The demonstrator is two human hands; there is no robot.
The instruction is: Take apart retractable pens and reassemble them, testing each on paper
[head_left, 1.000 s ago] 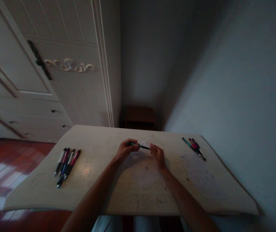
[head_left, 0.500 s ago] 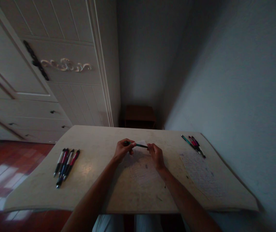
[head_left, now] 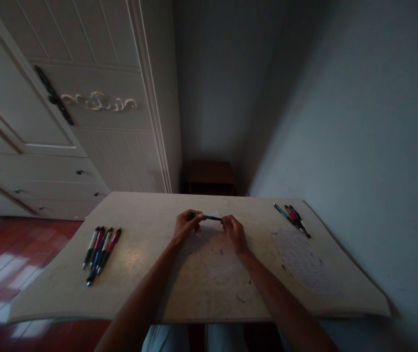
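Note:
A dark green pen (head_left: 212,218) is stretched level between my two hands, above the far middle of the table (head_left: 150,210). My left hand (head_left: 186,227) is closed around its darker end, thumb and fingers pinching it. At the other end, the fingertips of my right hand (head_left: 233,231) pinch the dark tip. Beneath and between the hands lies a marked sheet of paper (head_left: 218,256), partly covered by them. Whether the pen is whole or a part of it is loose cannot be made out.
Several pens (head_left: 100,252) in red, white and blue lie grouped on the table's left. More pens (head_left: 294,218), one teal, lie at the far right above a written sheet (head_left: 302,259). A white wardrobe (head_left: 102,156) stands left, a wall (head_left: 359,146) right.
My hands hold nearly the same pose on the pen; the right hand has shifted very slightly left. The whole view has tilted a little.

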